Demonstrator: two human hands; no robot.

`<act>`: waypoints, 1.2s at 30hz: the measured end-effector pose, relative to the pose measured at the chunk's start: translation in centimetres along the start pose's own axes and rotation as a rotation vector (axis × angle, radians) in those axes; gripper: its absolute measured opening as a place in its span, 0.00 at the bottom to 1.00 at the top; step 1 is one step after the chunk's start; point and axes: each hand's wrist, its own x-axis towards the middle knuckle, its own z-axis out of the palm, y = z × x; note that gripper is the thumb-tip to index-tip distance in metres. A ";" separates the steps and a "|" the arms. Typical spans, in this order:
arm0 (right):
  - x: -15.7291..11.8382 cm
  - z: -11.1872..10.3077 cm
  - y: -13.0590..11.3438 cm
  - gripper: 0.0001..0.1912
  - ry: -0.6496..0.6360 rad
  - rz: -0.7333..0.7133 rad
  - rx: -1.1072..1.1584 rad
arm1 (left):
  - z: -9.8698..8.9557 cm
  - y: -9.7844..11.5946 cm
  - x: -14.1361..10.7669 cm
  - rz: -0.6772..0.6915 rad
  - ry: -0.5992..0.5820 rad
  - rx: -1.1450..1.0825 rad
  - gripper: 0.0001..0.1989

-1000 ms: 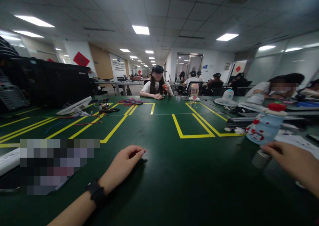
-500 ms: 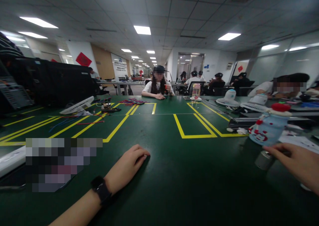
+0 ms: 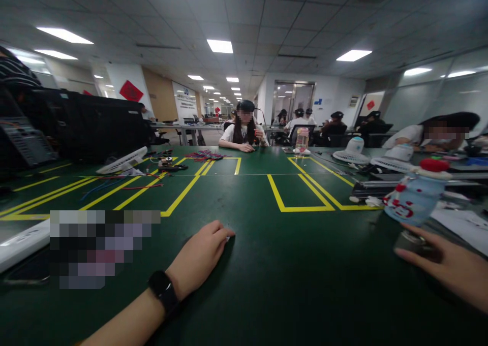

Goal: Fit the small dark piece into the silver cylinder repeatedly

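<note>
Fingers of the right hand grasp a small grey metal cylinder close to the right edge of the table, thumb on the near side and index finger over its top. The left hand, a black watch on its wrist, rests on the near middle of the table with fingers bent and the index fingertip down on the green surface; a tiny pale bit shows there, and I cannot tell whether it is pinched. Toward the left edge lie a dark flat object and a long white one, beside a pixelated patch. Just beyond the cylinder stands a light blue bottle with a red top, white paper to its right. Farther off, yellow tape marks out shapes; red and blue wires lie toward the far edge, a white fan to their left, and two white fans sit at far right. A pinkish bottle stands near the far edge, where a person in a black cap leans their forearms.
</note>
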 end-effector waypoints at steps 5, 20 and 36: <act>-2.3 0.5 -6.8 0.33 -0.169 -0.106 0.204 | -0.1 0.5 0.1 0.031 0.000 0.126 0.15; -10.0 4.2 -25.8 0.31 -0.466 -0.648 0.836 | -1.1 5.4 0.4 0.299 0.058 0.316 0.13; -10.0 3.9 -25.8 0.25 -0.501 -0.627 0.925 | -1.5 7.8 0.4 0.370 0.140 0.263 0.06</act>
